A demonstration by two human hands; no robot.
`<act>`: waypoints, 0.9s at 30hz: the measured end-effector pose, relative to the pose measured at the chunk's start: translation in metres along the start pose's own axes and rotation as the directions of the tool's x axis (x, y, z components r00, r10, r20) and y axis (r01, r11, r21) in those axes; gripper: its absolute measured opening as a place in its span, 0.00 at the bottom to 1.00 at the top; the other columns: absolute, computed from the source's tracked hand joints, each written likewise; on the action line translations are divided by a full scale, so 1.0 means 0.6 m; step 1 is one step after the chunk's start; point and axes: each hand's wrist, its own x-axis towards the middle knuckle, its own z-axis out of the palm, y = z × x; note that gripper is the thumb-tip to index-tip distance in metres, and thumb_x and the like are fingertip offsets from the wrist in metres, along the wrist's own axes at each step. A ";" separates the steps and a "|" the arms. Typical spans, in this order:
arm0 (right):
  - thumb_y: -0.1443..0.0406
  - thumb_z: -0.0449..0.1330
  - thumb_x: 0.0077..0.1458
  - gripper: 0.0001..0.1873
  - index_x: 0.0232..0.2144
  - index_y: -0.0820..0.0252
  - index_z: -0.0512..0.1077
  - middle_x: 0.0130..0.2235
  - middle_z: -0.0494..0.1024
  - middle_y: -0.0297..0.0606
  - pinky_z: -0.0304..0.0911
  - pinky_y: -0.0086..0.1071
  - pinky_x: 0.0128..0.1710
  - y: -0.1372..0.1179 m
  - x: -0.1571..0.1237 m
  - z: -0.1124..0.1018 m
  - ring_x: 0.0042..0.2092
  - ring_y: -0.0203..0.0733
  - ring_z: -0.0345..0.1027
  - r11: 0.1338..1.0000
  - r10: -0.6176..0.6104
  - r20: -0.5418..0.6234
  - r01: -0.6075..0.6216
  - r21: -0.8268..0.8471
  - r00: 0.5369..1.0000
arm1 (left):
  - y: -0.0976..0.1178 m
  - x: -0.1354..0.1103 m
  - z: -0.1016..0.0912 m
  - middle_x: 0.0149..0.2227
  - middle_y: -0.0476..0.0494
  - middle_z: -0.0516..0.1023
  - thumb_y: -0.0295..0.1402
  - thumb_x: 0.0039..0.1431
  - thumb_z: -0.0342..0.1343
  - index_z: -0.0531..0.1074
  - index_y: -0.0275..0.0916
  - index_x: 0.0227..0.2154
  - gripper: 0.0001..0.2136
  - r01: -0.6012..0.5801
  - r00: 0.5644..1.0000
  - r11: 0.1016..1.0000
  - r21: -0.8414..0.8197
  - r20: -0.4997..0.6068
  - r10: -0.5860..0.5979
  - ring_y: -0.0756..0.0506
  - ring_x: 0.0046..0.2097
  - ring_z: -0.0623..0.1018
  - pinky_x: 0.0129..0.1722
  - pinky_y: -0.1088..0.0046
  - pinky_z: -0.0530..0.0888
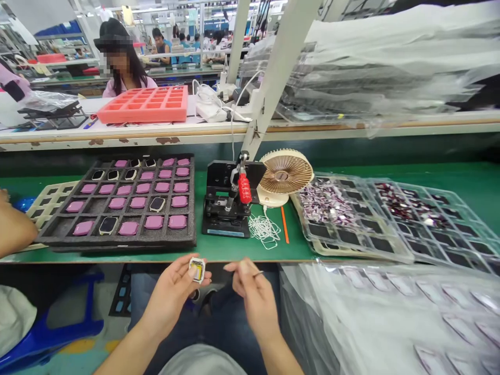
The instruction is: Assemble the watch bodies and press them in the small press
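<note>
My left hand (183, 277) grips a small whitish watch case (197, 270) between thumb and fingers, just off the front edge of the green bench. Its inner side, with a yellow and grey part, faces up. To the right of it, my right hand (253, 291) is closed in a pinch, apart from the case. A thin dark tip pokes out beside its fingers, too small to name. Beyond my hands stands a black clamp fixture (227, 216) with a red handle (244, 188). A dark foam tray (187, 179) at the left holds several watches, many with purple covers.
A fan (286, 174), a tangled white cable (264, 232) and an orange stick (285, 225) lie right of the fixture. Clear plastic trays (380, 244) hold purple scraps. Plastic-wrapped sheets (375, 317) sit at front right. A neighbour's arm (15, 226) reaches in at left.
</note>
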 end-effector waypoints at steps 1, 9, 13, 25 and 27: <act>0.47 0.51 0.72 0.27 0.40 0.58 0.81 0.34 0.74 0.38 0.68 0.32 0.33 0.002 0.006 -0.016 0.33 0.40 0.68 0.999 0.006 -0.061 -0.004 0.032 0.998 | 0.001 -0.001 0.003 0.53 0.28 0.84 0.39 0.58 0.71 0.78 0.34 0.50 0.21 0.011 1.000 1.000 0.005 0.006 -0.011 0.36 0.47 0.86 0.52 0.57 0.81; 0.41 0.49 0.70 0.36 0.46 0.62 0.83 0.29 0.82 0.43 0.75 0.38 0.32 0.010 -0.004 -0.044 0.29 0.43 0.75 0.953 0.160 0.057 -0.170 0.252 0.985 | -0.020 -0.001 0.015 0.46 0.30 0.86 0.41 0.55 0.73 0.77 0.33 0.53 0.26 0.003 1.000 0.987 0.163 0.008 -0.005 0.36 0.40 0.87 0.43 0.58 0.84; 0.59 0.71 0.61 0.08 0.41 0.54 0.84 0.41 0.85 0.42 0.79 0.37 0.39 -0.006 -0.023 -0.007 0.38 0.45 0.81 0.983 -0.128 0.084 0.115 0.145 0.988 | -0.027 0.000 0.011 0.46 0.32 0.87 0.42 0.55 0.73 0.78 0.35 0.53 0.26 -0.005 1.000 0.978 0.209 0.010 0.003 0.36 0.42 0.87 0.44 0.58 0.84; 0.76 0.68 0.59 0.20 0.50 0.51 0.82 0.51 0.85 0.42 0.78 0.54 0.55 0.022 -0.030 0.008 0.53 0.54 0.80 0.868 -0.492 0.114 0.496 -0.011 0.863 | -0.029 -0.005 0.012 0.47 0.34 0.87 0.41 0.54 0.73 0.79 0.36 0.51 0.23 -0.026 0.999 0.968 0.248 -0.040 0.037 0.37 0.45 0.86 0.43 0.63 0.84; 0.75 0.68 0.60 0.19 0.49 0.52 0.82 0.50 0.85 0.41 0.78 0.54 0.55 0.025 -0.030 0.010 0.52 0.54 0.81 0.873 -0.484 0.100 0.487 -0.014 0.869 | -0.029 -0.005 0.013 0.48 0.34 0.87 0.40 0.54 0.73 0.79 0.36 0.50 0.23 -0.024 0.998 0.967 0.252 -0.043 0.036 0.37 0.46 0.86 0.43 0.63 0.84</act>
